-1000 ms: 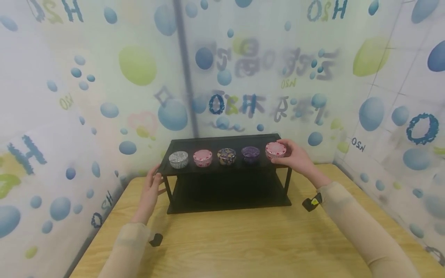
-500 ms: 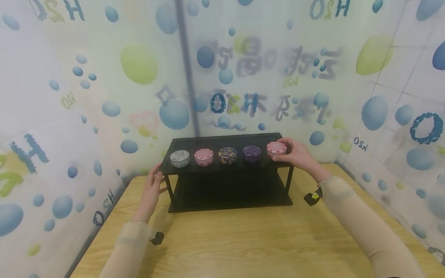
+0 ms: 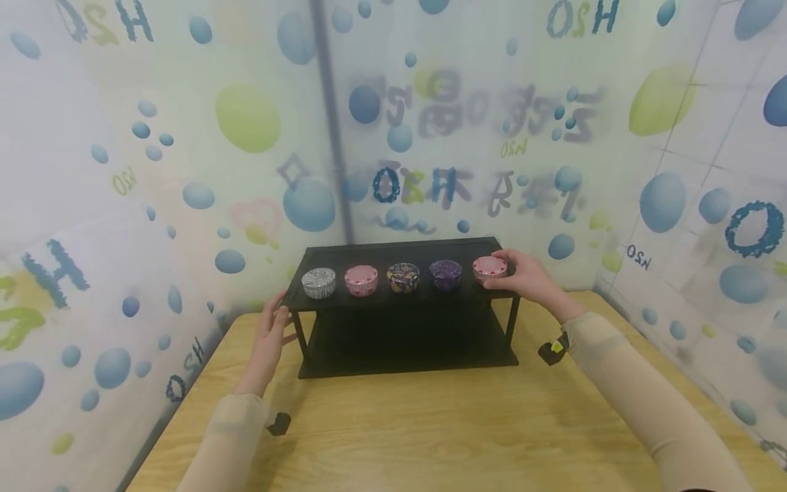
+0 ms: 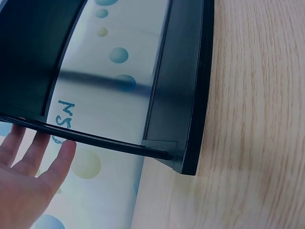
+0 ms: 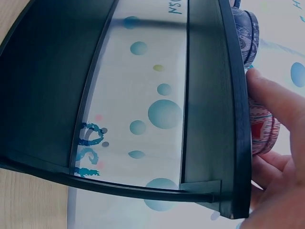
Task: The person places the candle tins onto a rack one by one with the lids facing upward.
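Note:
A two-tier black shelf [image 3: 406, 370] stands on the wooden table. In a row along its upper tier are several small round patterned tins. My right hand [image 3: 525, 279] pinches the pink tin with red hearts [image 3: 490, 268] at the row's right end, thumb in front and fingers behind; the right wrist view shows its side low by the shelf's edge. Left of it stand a purple tin [image 3: 445, 275], a dark tin with a gold pattern [image 3: 403, 277], a second pink tin [image 3: 361, 280] and a black-and-white tin [image 3: 318, 283]. My left hand [image 3: 266, 345] touches the shelf's left end with extended fingers [image 4: 61, 164].
The lower tier [image 3: 399, 342] lies close over the table. Wood tabletop [image 3: 406, 430] extends in front of the shelf. Patterned curtain-like walls [image 3: 246, 178] with bubbles and lettering enclose the table at the back and both sides.

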Available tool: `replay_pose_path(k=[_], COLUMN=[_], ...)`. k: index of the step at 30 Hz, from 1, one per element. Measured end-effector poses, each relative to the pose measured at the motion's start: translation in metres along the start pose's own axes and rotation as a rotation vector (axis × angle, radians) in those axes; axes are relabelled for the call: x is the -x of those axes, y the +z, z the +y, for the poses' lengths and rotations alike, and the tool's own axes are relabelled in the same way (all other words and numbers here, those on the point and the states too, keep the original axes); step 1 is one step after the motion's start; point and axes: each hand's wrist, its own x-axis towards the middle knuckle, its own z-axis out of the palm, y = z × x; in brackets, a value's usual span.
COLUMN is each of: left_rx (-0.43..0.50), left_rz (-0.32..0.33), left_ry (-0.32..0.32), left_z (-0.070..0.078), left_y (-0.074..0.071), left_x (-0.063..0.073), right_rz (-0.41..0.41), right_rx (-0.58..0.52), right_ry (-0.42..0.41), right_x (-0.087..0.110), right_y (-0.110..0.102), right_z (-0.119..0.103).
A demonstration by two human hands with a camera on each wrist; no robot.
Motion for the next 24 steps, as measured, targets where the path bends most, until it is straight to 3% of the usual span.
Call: replay_pose_path(k=[9, 17, 24], left_rx=[0.025, -0.015, -0.022], left_rz=[-0.002, 0.023, 0.020], left_ry=[-0.003, 0.026, 0.034], left_z=[0.014, -0.001, -0.004], left_y=[0.003, 0.001, -0.001], left_x=[0.005, -0.001, -0.003], right_rz=[-0.016, -0.021, -0.030], right_rx=[0.008, -0.024, -0.056], right_ry=[0.024, 0.026, 0.033], right_x=[-0.002, -0.004, -0.003], right_y=[0.000, 0.002, 0.002], right_z=[0.000, 0.002, 0.002])
